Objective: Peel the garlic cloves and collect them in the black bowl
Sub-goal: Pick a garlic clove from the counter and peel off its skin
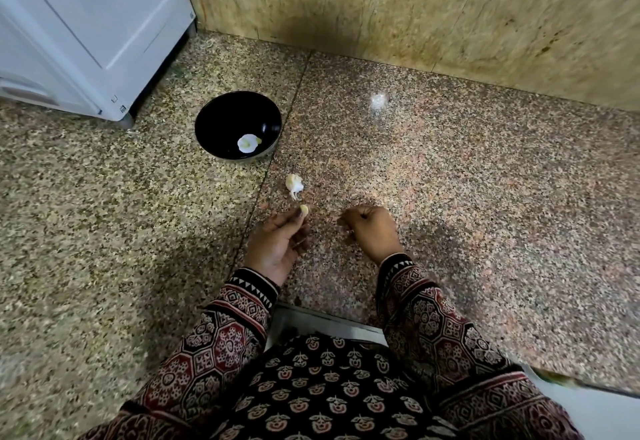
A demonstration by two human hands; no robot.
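My left hand (277, 242) pinches a small pale garlic clove (304, 210) at its fingertips, low over the speckled granite counter (450, 197). My right hand (372, 231) sits a short way to the right with its fingers curled under; nothing shows in it. Just beyond the clove lies a scrap of white garlic skin (294, 184). The black bowl (211, 117) stands further back and to the left, with pale garlic pieces (248, 143) at its bottom.
A white appliance (90, 23) stands at the back left, close behind the bowl. A stone wall (415, 6) closes the back of the counter. The counter's front edge (329, 321) runs just past my wrists.
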